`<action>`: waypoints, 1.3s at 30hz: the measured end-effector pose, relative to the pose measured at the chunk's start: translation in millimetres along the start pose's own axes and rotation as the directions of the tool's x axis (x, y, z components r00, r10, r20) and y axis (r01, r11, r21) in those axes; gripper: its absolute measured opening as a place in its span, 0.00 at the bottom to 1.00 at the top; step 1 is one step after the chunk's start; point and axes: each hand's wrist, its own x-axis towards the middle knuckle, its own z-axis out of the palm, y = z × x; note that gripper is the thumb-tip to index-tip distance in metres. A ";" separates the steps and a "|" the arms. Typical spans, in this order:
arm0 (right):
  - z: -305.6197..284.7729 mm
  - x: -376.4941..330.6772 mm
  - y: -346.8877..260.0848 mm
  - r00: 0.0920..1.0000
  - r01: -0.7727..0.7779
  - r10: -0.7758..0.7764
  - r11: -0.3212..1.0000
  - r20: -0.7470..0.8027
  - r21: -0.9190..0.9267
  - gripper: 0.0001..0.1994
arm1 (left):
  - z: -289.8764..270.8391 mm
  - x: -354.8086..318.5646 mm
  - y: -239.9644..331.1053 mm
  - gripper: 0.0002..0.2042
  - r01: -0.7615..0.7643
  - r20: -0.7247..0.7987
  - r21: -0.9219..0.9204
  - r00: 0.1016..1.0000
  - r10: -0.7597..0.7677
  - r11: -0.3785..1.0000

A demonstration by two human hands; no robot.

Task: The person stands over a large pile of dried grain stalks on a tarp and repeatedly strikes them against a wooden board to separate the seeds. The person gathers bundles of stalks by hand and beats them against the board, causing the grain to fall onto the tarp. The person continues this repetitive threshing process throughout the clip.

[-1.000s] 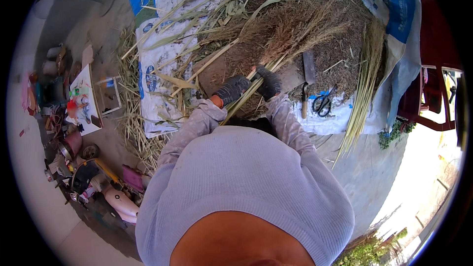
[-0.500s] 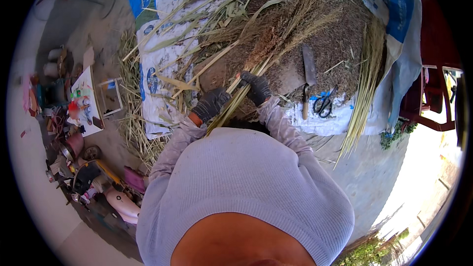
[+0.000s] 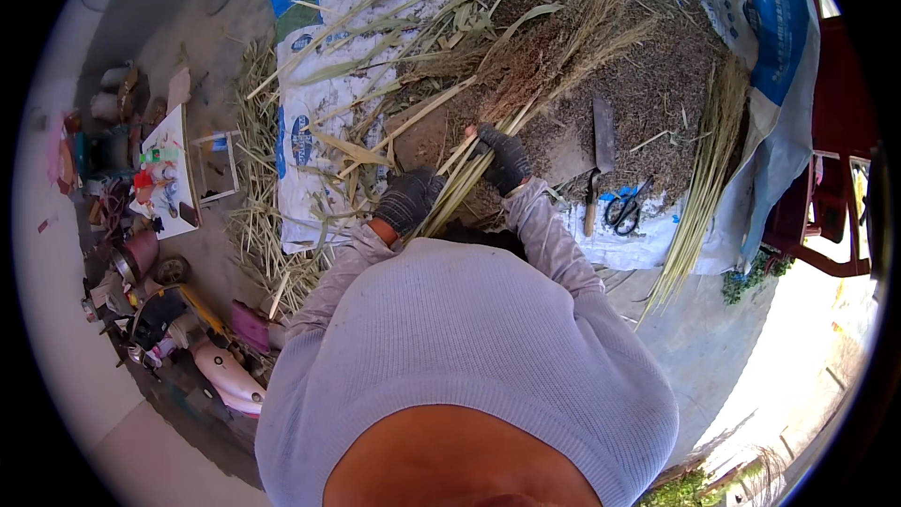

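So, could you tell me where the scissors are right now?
In the head view, the scissors lie right of the person's right hand, on the white sack beside the cleaver.

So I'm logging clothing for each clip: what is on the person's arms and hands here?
Both hands wear dark knit gloves: left glove, right glove. The arms are in loose pale grey-lilac sleeves, wrinkled at the forearms, part of a finely ribbed top. No markings show.
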 end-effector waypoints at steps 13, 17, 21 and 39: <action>-79.9 4.2 -60.4 0.897 0.241 -0.175 0.963 -0.407 0.116 0.04 | -37.2 -88.3 -39.4 0.16 0.374 0.561 0.209 0.711 -0.424 0.904; -112.2 16.3 -47.4 0.886 0.214 -0.133 0.967 -0.443 0.138 0.06 | -34.1 -164.9 -158.5 0.15 0.101 0.567 0.360 0.766 -0.303 0.927; -114.2 15.9 -48.4 0.872 0.198 -0.108 0.970 -0.478 0.141 0.07 | -53.1 -174.7 -208.5 0.17 0.395 0.360 0.616 0.629 -0.689 0.681; -97.9 -23.1 -6.2 0.796 0.249 -0.100 0.953 -0.597 0.173 0.03 | 61.0 151.2 -214.5 0.15 0.389 0.132 0.339 0.882 -0.452 0.857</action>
